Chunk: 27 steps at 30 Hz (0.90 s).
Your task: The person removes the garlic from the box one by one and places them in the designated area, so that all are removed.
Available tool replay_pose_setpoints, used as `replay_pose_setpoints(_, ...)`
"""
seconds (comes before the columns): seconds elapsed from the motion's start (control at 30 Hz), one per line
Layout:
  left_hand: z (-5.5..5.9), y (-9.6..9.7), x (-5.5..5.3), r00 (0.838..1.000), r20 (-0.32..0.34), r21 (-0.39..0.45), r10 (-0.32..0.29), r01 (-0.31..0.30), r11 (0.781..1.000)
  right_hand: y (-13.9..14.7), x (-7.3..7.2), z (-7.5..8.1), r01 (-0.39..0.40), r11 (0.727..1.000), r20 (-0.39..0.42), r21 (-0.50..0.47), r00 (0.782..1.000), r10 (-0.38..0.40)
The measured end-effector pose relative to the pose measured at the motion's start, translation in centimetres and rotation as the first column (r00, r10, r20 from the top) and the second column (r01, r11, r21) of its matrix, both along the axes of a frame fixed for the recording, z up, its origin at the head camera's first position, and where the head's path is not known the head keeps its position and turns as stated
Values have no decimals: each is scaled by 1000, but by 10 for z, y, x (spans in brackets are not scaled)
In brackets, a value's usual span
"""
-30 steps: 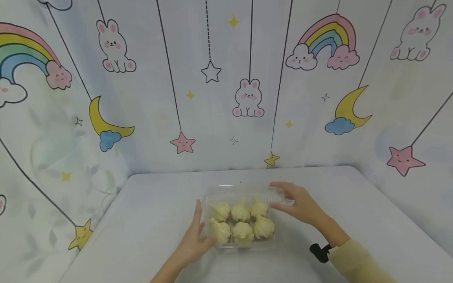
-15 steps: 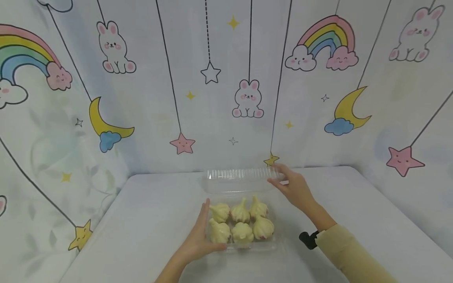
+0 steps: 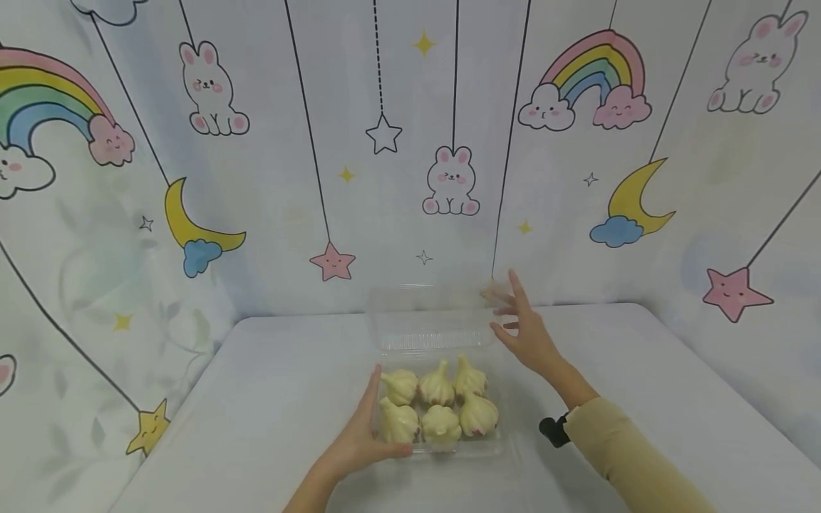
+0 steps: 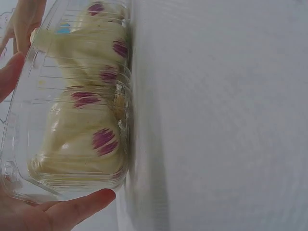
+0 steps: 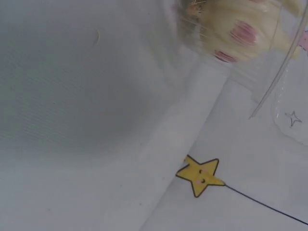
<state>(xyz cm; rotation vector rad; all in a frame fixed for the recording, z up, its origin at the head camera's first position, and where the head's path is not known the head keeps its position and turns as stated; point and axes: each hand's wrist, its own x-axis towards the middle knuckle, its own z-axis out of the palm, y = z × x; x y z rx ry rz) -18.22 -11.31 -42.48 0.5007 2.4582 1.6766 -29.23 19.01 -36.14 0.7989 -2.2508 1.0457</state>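
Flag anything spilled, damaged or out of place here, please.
Only a thin pale fleck on the plain white table, possibly debris, looks stray. The six garlic bulbs sit inside the clear container.

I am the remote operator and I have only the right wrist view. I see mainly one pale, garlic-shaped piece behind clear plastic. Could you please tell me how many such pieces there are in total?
Observer: The head view shows six garlic-shaped pieces, in two rows of three.
Operator: Thank you. My picture does not show the left grip. Where is it, please?
Observer: The left grip is at the near left corner of the clear box.
Operator: I also cannot see the right grip itself. Where is that one?
Observer: The right grip is raised at the right end of the open lid.
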Motion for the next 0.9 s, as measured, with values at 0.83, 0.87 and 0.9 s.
replay_pose_setpoints(0.83, -1, -2, -1, 999, 35, 44, -42, 40, 998, 4, -30, -38, -9, 986, 232, 165, 972, -30)
replay_pose_setpoints(0.87, -1, -2, -1, 998, 40, 50, -43, 41, 998, 5, -31, -40, -10, 984, 240, 180, 970, -34)
replay_pose_setpoints(0.9, 0, -2, 0, 998, 44, 57, -45, 43, 997, 5, -31, -42, -10, 981, 253, 192, 967, -39)
